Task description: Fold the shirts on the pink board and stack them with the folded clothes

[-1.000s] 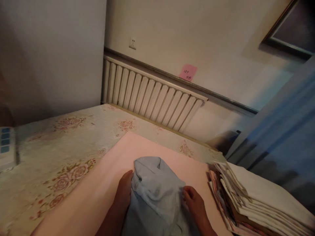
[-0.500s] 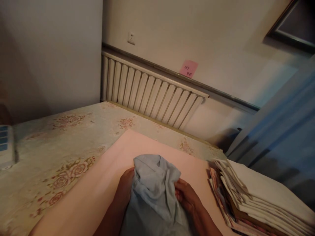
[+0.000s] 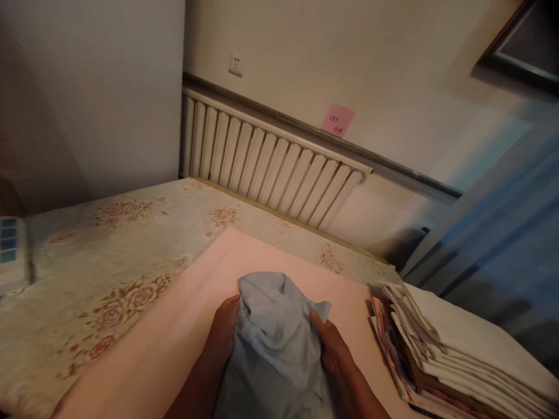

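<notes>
A light blue-grey piece of cloth (image 3: 279, 343), gathered and creased at its far end, is held up in front of me above a pink sheet (image 3: 174, 326). My left hand (image 3: 225, 326) grips its left edge, with the fingertips hidden behind the fabric. On the other side, my right hand (image 3: 334, 343) pinches the right edge, thumb on top and a small corner of cloth poking out past it. The lower part of the cloth runs out of view at the bottom.
A stack of folded fabrics (image 3: 463, 343) lies at the right. Under the pink sheet spreads a floral tablecloth (image 3: 183, 215). A white device (image 3: 13, 256) sits at the left edge. Behind are a radiator (image 3: 271, 157) and a blue curtain (image 3: 493, 233).
My right hand has shifted its hold on the cloth's right edge, and a corner now sticks out there. The gathered folds look smoother. My left hand has barely moved.
</notes>
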A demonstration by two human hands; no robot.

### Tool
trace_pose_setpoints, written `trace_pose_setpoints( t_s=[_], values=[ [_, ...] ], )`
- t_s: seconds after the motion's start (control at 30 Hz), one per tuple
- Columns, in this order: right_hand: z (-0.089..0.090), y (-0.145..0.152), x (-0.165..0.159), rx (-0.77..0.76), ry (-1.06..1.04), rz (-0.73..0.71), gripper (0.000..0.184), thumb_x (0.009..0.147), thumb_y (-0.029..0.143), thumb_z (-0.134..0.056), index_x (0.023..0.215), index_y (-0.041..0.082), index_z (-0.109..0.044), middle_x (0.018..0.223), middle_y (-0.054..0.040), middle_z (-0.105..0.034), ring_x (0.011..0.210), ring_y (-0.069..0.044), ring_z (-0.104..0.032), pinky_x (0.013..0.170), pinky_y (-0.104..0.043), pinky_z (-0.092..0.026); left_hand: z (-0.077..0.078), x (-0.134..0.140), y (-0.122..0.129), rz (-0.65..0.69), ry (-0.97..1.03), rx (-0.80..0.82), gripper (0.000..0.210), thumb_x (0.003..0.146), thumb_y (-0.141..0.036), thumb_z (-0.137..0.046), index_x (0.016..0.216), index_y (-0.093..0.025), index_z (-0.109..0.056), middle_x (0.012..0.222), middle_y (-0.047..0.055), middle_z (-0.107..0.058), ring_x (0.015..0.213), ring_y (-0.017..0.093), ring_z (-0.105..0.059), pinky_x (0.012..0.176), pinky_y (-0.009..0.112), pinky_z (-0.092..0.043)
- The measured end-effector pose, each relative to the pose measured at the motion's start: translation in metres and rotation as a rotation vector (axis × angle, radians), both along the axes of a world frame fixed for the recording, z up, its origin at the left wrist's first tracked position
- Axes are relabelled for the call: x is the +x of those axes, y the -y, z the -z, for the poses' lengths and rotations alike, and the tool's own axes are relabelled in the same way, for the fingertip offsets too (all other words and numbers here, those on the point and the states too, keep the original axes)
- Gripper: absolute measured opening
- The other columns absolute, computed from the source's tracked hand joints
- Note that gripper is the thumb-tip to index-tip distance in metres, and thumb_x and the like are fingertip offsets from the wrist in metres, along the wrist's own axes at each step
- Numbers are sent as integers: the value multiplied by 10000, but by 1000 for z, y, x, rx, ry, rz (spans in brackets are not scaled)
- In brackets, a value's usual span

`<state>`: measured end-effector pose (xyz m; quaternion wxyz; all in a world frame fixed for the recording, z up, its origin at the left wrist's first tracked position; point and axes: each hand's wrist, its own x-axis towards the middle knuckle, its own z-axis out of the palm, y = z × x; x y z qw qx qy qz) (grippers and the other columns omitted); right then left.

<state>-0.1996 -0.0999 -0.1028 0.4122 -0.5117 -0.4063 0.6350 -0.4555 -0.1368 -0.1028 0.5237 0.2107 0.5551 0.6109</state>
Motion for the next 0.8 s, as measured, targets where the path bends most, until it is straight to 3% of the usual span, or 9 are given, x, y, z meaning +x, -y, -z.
trace_pose_setpoints(
  t_s=[0.1, 0.33, 0.47, 0.63, 0.8],
  values=[
    [-1, 4, -7, -69, -132, -74, 512, 659, 443, -794, 1043, 132, -661, 967, -118, -731, 940, -288, -676, 792, -365, -543, -1, 1, 0, 25, -23, 17, 219, 726, -289, -524, 844, -162, -658, 903, 80, -737, 899, 225, -665, 783, 285, -505],
    [5, -3, -25, -112, -318, -213, 579, 692, 392, -789, 1166, 120, -595, 1001, -131, -725, 996, -297, -668, 883, -424, -521, 16, 1, -6, 62, -83, 64, 325, 706, -273, -496, 939, -133, -675, 933, 70, -737, 897, 224, -665, 839, 327, -501],
    [2, -6, -45, -86, -363, -281, 651, 659, 357, -819, 1216, 147, -554, 1033, -121, -717, 1018, -294, -659, 905, -443, -504, 12, 3, -4, 140, -108, 87, 354, 711, -274, -513, 998, -145, -674, 985, 67, -733, 905, 225, -664, 808, 318, -513],
    [1, -2, -67, -81, -378, -341, 615, 624, 350, -828, 1153, 149, -586, 1002, -116, -722, 992, -294, -663, 878, -448, -507, 2, 11, 2, 293, -29, 144, 443, 741, -313, -548, 1152, -165, -615, 1040, 72, -721, 925, 240, -660, 810, 340, -509],
    [3, -1, -73, -46, -215, -301, 509, 549, 287, -825, 1004, 132, -657, 884, -87, -738, 927, -297, -677, 844, -414, -516, 12, 27, 0, 476, -218, 262, 381, 756, -291, -518, 1090, -174, -659, 996, 83, -723, 943, 256, -640, 849, 349, -492]
  ],
)
